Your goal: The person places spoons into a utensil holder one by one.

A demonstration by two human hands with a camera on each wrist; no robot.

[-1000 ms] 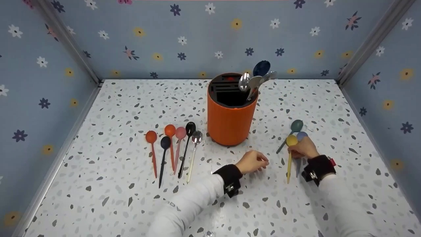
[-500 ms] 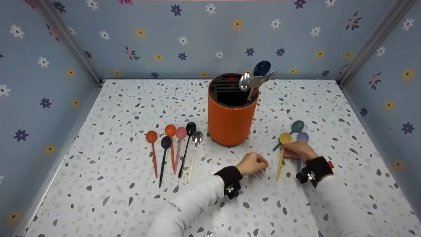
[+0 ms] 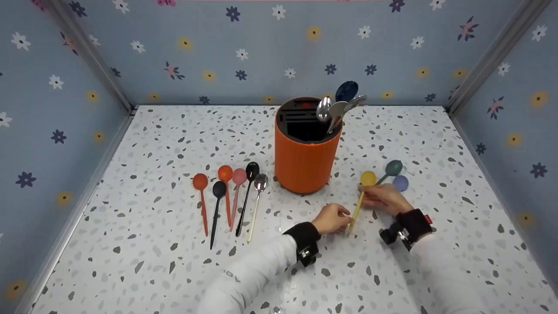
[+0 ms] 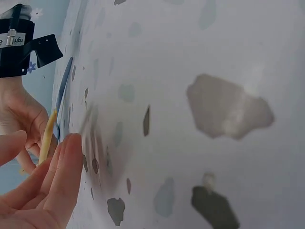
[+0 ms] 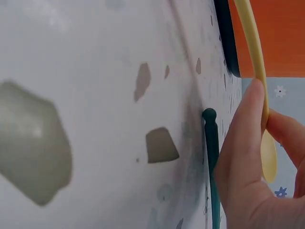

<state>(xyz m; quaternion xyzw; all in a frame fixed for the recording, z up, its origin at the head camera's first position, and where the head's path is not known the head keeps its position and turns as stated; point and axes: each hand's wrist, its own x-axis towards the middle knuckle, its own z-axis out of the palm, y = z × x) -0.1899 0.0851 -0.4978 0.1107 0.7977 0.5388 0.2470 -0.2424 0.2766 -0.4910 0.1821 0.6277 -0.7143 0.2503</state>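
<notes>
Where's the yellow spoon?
Head view: yellow spoon is right of the orange holder, pinched in the right hand, its bowl near the green spoon, its handle near the left hand.

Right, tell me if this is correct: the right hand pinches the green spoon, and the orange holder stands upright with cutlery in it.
The colour is wrong: the right hand pinches the yellow spoon, as the right wrist view shows. The orange holder does stand upright with cutlery in it.

The speckled counter (image 3: 148,270) bears six spoons (image 3: 239,176) left, an orange holder (image 3: 304,168) between, a green spoon (image 3: 393,168) and lavender spoon (image 3: 400,183) right.
</notes>
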